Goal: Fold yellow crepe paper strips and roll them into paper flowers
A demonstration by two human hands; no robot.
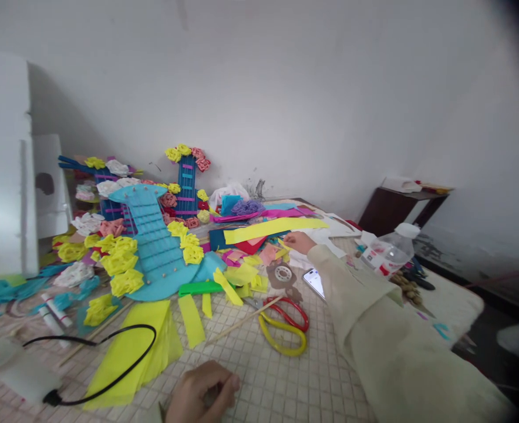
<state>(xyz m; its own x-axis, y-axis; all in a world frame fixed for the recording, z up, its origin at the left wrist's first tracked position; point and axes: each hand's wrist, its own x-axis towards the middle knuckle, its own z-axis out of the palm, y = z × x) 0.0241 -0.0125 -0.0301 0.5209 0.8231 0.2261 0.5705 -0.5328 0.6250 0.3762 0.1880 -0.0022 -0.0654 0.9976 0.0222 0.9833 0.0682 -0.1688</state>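
Note:
My right hand [298, 241] reaches far forward in a cream sleeve, fingers curled at the pile of coloured paper strips beside a long yellow paper strip [273, 228]. What its fingers hold is too small to make out. My left hand [203, 390] rests low near the front edge, fingers closed into a loose fist on the tiled table [268, 376]. Red and yellow scissors [283, 326] lie between the two hands. A thin wooden stick [246, 320] lies beside them.
A blue paper stand [154, 244] with yellow paper flowers stands at left, with more flower pieces behind. A black cable [105, 352] crosses yellow folded paper [140, 352]. A phone [314, 282], a tape roll [283, 273] and a plastic bottle [389, 249] lie by my right arm.

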